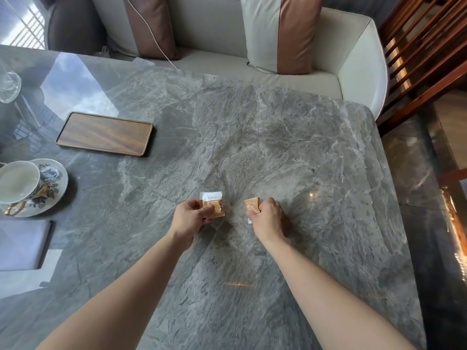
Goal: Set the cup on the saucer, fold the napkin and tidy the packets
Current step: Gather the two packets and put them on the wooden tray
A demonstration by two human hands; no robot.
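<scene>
My left hand (190, 216) grips orange-and-white packets (212, 205) over the middle of the grey marble table (252, 137); at least two overlap in it. My right hand (267, 218) is closed on another orange packet (252, 206) just to the right. At the far left a white cup (18, 182) with a gold handle rests on a flowered saucer (54, 181). Below them lies a folded pale napkin (21, 245), cut off by the frame's left edge.
A bare wooden tray (104, 133) lies at the table's back left. A clear glass (8, 84) stands at the far left edge. Behind the table is a cream sofa (353, 46) with cushions; a wooden chair (427, 54) stands at the right.
</scene>
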